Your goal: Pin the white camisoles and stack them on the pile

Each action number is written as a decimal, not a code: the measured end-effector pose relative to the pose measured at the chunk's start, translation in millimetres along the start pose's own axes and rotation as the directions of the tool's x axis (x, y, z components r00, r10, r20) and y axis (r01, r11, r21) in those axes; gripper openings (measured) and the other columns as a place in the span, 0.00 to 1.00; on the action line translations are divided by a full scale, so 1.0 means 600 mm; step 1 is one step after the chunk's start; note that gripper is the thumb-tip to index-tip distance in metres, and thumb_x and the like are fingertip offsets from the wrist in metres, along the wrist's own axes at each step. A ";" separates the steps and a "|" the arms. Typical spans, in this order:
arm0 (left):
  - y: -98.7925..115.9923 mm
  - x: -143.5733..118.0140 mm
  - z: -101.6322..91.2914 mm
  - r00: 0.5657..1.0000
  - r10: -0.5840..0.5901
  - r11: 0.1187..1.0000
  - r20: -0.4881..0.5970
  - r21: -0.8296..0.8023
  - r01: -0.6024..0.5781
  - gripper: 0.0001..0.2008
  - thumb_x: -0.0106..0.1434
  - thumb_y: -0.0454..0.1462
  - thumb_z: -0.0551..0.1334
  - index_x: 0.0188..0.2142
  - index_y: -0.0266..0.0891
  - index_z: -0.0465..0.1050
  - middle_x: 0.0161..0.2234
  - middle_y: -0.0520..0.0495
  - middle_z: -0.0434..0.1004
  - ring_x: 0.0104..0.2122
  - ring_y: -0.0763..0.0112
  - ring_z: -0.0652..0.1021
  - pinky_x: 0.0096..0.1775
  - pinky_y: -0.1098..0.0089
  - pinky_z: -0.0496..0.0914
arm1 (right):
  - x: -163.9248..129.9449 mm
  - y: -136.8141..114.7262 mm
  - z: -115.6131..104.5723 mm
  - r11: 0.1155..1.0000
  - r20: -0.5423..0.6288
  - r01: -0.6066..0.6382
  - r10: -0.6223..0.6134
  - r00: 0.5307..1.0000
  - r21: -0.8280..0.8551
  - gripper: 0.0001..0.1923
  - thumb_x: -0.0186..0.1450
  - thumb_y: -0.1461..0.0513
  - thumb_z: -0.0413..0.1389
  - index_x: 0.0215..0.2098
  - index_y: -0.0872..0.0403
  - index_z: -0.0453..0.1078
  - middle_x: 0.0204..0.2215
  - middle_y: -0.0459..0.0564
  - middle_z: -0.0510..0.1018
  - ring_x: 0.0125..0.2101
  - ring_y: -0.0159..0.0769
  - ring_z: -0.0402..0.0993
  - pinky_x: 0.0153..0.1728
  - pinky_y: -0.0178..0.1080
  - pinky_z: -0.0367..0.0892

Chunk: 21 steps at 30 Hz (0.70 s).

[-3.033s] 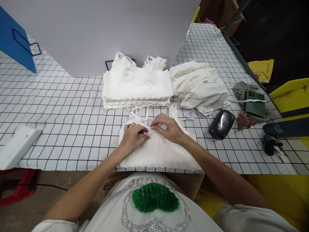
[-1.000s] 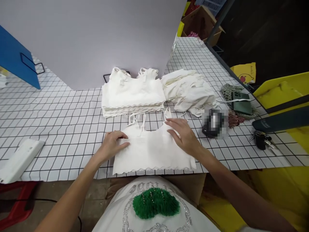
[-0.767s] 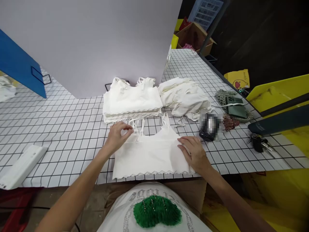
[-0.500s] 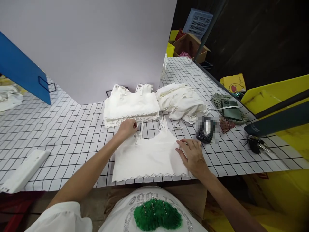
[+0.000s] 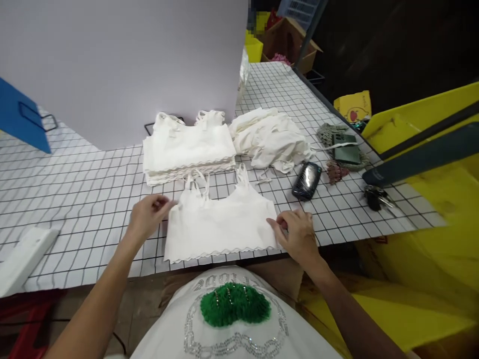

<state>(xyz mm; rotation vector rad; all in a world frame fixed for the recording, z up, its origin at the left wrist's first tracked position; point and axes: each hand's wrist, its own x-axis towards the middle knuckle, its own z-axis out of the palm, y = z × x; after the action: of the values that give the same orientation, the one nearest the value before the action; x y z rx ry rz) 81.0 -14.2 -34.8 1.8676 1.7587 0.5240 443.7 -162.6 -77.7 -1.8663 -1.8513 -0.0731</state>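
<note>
A white camisole top [image 5: 220, 227] with thin straps and a scalloped hem lies flat in front of me, near the table's front edge. At its upper left side, my left hand [image 5: 147, 217] has thumb and fingers closed on the edge of the cloth. My right hand [image 5: 297, 237] is at the right side, thumb and forefinger pinched at that edge, the other fingers curled. Just behind lies a neat stack of similar white tops [image 5: 189, 149]. To the stack's right is a loose heap of white garments [image 5: 269, 139].
The table has a checked cloth [image 5: 108, 199]. Right of the camisole lie a black phone-like object [image 5: 307, 181], a green case [image 5: 346, 149] and keys [image 5: 376, 198]. A white power strip [image 5: 28, 257] is at the left. A grey panel [image 5: 123, 70] rises behind the stack.
My left hand has moved from the left strap down and outward to the camisole's side edge. The left strap and side now lie spread out. The right hand stays at the right edge.
</note>
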 end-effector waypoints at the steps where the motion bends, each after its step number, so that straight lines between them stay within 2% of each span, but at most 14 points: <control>1: -0.011 -0.026 -0.002 0.998 -0.055 0.998 0.041 0.028 0.054 0.20 0.55 0.56 0.65 0.32 0.41 0.76 0.28 0.48 0.78 0.29 0.63 0.76 0.30 0.66 0.69 | -0.002 -0.005 0.000 1.000 0.015 -0.007 0.007 1.000 -0.007 0.16 0.70 0.53 0.56 0.27 0.52 0.63 0.22 0.47 0.70 0.29 0.41 0.63 0.38 0.44 0.55; 3: -0.027 -0.065 0.001 0.990 -0.131 0.991 0.049 0.025 0.130 0.24 0.51 0.58 0.66 0.36 0.43 0.76 0.27 0.50 0.76 0.28 0.62 0.76 0.29 0.65 0.69 | -0.004 -0.012 0.003 0.999 0.033 -0.014 0.015 0.999 -0.029 0.16 0.70 0.55 0.56 0.27 0.52 0.62 0.22 0.47 0.70 0.30 0.41 0.63 0.38 0.44 0.54; 6: -0.038 -0.094 0.017 0.984 -0.173 0.984 0.028 -0.035 0.174 0.25 0.50 0.56 0.66 0.41 0.44 0.75 0.27 0.51 0.76 0.29 0.62 0.75 0.34 0.63 0.71 | -0.003 -0.019 0.010 0.997 0.033 -0.036 0.038 0.999 -0.062 0.14 0.70 0.58 0.56 0.27 0.52 0.61 0.22 0.47 0.70 0.30 0.41 0.62 0.38 0.44 0.53; 13: -0.042 -0.101 0.033 0.981 -0.177 0.980 -0.073 -0.103 0.169 0.16 0.56 0.53 0.64 0.32 0.44 0.75 0.32 0.49 0.79 0.30 0.63 0.75 0.37 0.63 0.72 | 0.006 -0.018 0.013 0.997 0.032 -0.058 0.060 0.998 -0.057 0.12 0.68 0.62 0.53 0.27 0.52 0.61 0.22 0.47 0.70 0.30 0.41 0.62 0.37 0.43 0.53; 18: -0.032 -0.107 0.041 0.992 -0.088 0.985 -0.089 -0.153 0.074 0.15 0.58 0.50 0.63 0.33 0.42 0.74 0.31 0.48 0.79 0.30 0.65 0.77 0.35 0.66 0.75 | 0.008 -0.004 0.001 0.989 0.044 -0.132 0.135 0.990 -0.073 0.13 0.68 0.61 0.53 0.25 0.52 0.62 0.21 0.49 0.71 0.31 0.43 0.66 0.37 0.44 0.58; 20: -0.026 -0.110 0.053 0.988 0.021 0.997 -0.153 -0.066 -0.032 0.16 0.62 0.49 0.61 0.38 0.39 0.75 0.35 0.44 0.79 0.32 0.62 0.79 0.36 0.63 0.77 | 0.004 -0.009 -0.001 0.988 0.042 -0.122 0.126 0.991 -0.097 0.12 0.71 0.58 0.51 0.30 0.53 0.68 0.28 0.53 0.77 0.35 0.47 0.70 0.41 0.49 0.62; 21: -0.023 -0.113 0.062 0.977 0.115 0.993 -0.181 -0.004 -0.117 0.17 0.64 0.49 0.60 0.43 0.38 0.76 0.41 0.41 0.79 0.37 0.59 0.80 0.39 0.61 0.77 | 0.000 -0.015 -0.001 0.991 0.048 -0.083 0.089 0.995 -0.103 0.13 0.72 0.56 0.49 0.38 0.55 0.71 0.35 0.57 0.79 0.40 0.50 0.72 0.46 0.53 0.63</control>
<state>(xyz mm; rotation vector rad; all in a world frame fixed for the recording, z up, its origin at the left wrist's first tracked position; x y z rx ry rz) 86.6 -85.4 -67.9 1.9750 1.7600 0.7706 435.4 -163.2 -74.6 -2.0332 -1.8299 -0.0899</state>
